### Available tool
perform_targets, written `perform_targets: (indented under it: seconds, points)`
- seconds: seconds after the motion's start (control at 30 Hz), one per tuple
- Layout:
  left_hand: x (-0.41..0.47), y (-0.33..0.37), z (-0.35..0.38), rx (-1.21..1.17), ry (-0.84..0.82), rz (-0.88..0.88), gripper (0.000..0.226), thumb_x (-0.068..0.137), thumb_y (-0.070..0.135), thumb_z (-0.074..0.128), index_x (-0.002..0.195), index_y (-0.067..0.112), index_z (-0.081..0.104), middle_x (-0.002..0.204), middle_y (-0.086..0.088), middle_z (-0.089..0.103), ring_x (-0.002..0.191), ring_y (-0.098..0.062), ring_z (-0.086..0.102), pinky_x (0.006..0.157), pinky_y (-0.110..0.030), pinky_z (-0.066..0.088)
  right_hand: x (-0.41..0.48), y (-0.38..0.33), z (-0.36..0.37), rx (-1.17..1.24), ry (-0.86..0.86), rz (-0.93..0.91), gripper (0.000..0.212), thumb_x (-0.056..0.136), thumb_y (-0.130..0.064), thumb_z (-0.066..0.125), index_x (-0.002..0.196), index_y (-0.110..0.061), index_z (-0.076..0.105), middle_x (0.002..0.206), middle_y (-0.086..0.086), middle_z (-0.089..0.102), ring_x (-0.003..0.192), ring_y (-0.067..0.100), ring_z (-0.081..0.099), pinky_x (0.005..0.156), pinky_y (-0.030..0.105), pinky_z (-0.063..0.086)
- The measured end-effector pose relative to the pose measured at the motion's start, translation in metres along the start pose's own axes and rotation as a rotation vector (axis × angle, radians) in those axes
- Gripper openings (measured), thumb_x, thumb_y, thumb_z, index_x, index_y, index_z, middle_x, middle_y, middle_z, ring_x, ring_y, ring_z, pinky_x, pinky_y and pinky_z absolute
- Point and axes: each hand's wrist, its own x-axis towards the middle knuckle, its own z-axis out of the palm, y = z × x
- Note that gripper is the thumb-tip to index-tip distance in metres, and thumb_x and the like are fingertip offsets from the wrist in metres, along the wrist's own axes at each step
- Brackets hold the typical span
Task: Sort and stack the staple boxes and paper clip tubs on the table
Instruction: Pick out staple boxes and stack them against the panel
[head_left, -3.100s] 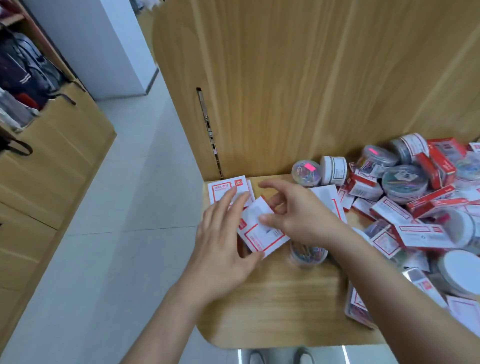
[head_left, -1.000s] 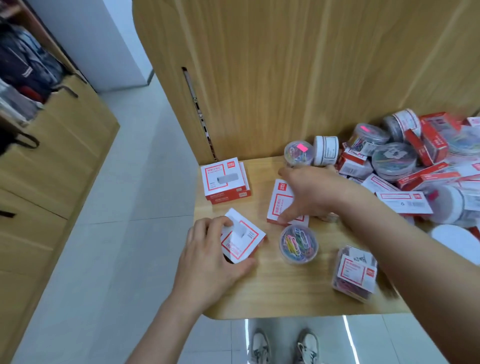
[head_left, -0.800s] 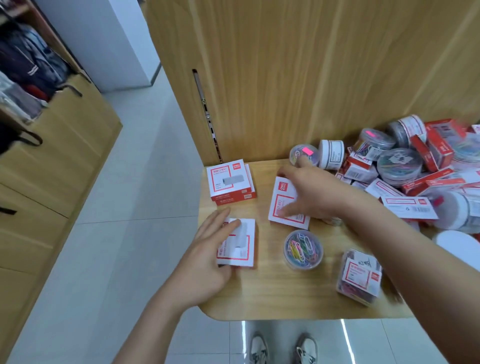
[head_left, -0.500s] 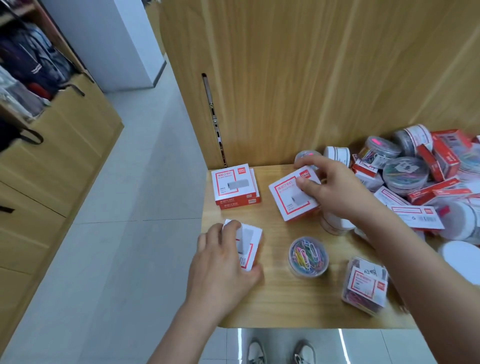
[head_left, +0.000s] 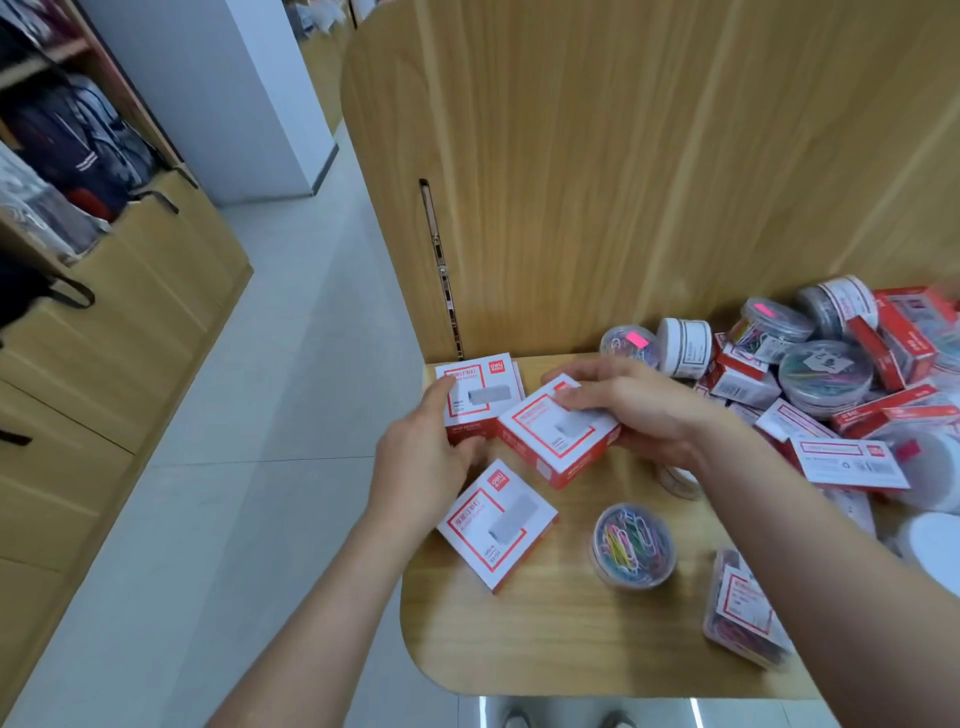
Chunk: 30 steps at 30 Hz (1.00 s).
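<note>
Tabletop (head_left: 545, 639) bears white, red-framed staple box (head_left: 496, 522), seemingly closed.

The pile of boxes and tubs (head_left: 810, 371) runs off the right edge; the right hand (head_left: 641, 410) mostly hides a tub (head_left: 675, 483).

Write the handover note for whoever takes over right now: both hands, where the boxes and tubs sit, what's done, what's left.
Left hand grips the corner stack of staple boxes. Right hand holds a staple box tilted just beside that stack.
A loose box lies flat near the left edge; a clip tub stands beside it.
Done: corner stack started.
Left: the held box, the loose box, the tubs and the mixed pile on the right.
</note>
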Motion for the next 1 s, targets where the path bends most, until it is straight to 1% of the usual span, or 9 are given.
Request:
perform_targets:
  seconds: [0.17, 0.27, 0.37, 0.47, 0.57, 0.63, 0.77, 0.9, 1.0]
  points:
    - [0.015, -0.008, 0.006, 0.016, 0.089, 0.029, 0.054, 0.085, 0.027, 0.070, 0.135, 0.031, 0.050, 0.110, 0.000, 0.071, 0.098, -0.025, 0.066, 0.084, -0.030, 0.049, 0.009, 0.002, 0.011, 0.090, 0.049, -0.027, 0.025, 0.087, 0.000, 0.057, 0.110, -0.008, 0.061, 0.085, 0.012, 0.073, 0.073, 0.023, 0.068, 0.067, 0.033, 0.053]
    - [0.030, -0.018, 0.006, -0.038, 0.086, 0.002, 0.055, 0.081, 0.029, 0.073, 0.132, 0.033, 0.053, 0.108, 0.001, 0.072, 0.097, -0.024, 0.067, 0.086, -0.033, 0.053, 0.014, 0.006, 0.023, 0.214, 0.097, -0.033, 0.021, 0.087, 0.001, 0.059, 0.106, -0.007, 0.063, 0.082, 0.013, 0.073, 0.066, 0.019, 0.070, 0.054, 0.026, 0.054]
    - [0.039, -0.021, 0.002, -0.065, 0.055, 0.012, 0.059, 0.079, 0.027, 0.076, 0.132, 0.034, 0.052, 0.111, 0.002, 0.070, 0.099, -0.022, 0.066, 0.088, -0.035, 0.053, 0.018, 0.009, 0.030, 0.359, 0.163, -0.063, 0.023, 0.087, -0.001, 0.061, 0.110, -0.004, 0.062, 0.092, 0.017, 0.071, 0.071, 0.020, 0.069, 0.064, 0.029, 0.057]
    - [0.032, -0.021, -0.009, -0.042, 0.060, 0.094, 0.066, 0.077, 0.020, 0.075, 0.135, 0.034, 0.047, 0.129, 0.007, 0.056, 0.117, -0.018, 0.053, 0.095, -0.033, 0.047, 0.019, 0.003, 0.029, 0.448, 0.230, -0.147, 0.022, 0.085, -0.004, 0.064, 0.106, -0.009, 0.064, 0.094, 0.017, 0.071, 0.074, 0.022, 0.068, 0.071, 0.032, 0.056]
    - [0.018, -0.010, -0.019, -0.211, -0.035, 0.196, 0.076, 0.071, 0.024, 0.078, 0.135, 0.039, 0.041, 0.131, 0.019, 0.044, 0.124, -0.006, 0.041, 0.099, -0.028, 0.042, 0.021, -0.006, 0.034, 0.389, 0.242, -0.219, 0.022, 0.082, -0.005, 0.067, 0.102, -0.013, 0.065, 0.094, 0.018, 0.070, 0.078, 0.025, 0.068, 0.076, 0.037, 0.056]
    - [0.018, -0.001, -0.018, -0.301, -0.069, 0.172, 0.081, 0.067, 0.030, 0.083, 0.135, 0.040, 0.041, 0.125, 0.022, 0.045, 0.118, -0.002, 0.045, 0.095, -0.026, 0.044, 0.024, -0.010, 0.041, 0.364, 0.242, -0.236, 0.026, 0.081, -0.004, 0.068, 0.106, -0.012, 0.065, 0.098, 0.020, 0.070, 0.080, 0.026, 0.068, 0.078, 0.039, 0.056]
    - [0.034, -0.003, -0.018, -0.427, -0.009, 0.079, 0.077, 0.067, 0.026, 0.085, 0.135, 0.029, 0.049, 0.112, 0.009, 0.056, 0.096, 0.000, 0.056, 0.085, -0.022, 0.051, 0.028, -0.012, 0.050, 0.318, 0.218, -0.267, 0.041, 0.085, -0.006, 0.066, 0.123, -0.012, 0.055, 0.105, 0.014, 0.071, 0.091, 0.024, 0.070, 0.083, 0.038, 0.056]
    - [0.037, -0.012, -0.011, -0.394, 0.036, 0.035, 0.069, 0.071, 0.027, 0.082, 0.133, 0.029, 0.050, 0.113, 0.010, 0.055, 0.103, -0.002, 0.054, 0.091, -0.033, 0.050, 0.027, -0.023, 0.057, -0.066, 0.235, -0.318, 0.013, 0.093, -0.012, 0.058, 0.104, -0.018, 0.058, 0.092, -0.012, 0.068, 0.082, 0.001, 0.066, 0.075, 0.015, 0.052]
    - [0.032, -0.014, -0.001, -0.420, 0.072, 0.030, 0.063, 0.076, 0.027, 0.077, 0.131, 0.036, 0.047, 0.119, 0.017, 0.054, 0.112, -0.001, 0.053, 0.094, -0.036, 0.050, 0.024, -0.019, 0.055, -0.210, 0.222, -0.220, 0.013, 0.094, -0.020, 0.056, 0.105, -0.013, 0.060, 0.095, -0.011, 0.069, 0.088, 0.004, 0.065, 0.076, 0.020, 0.050]
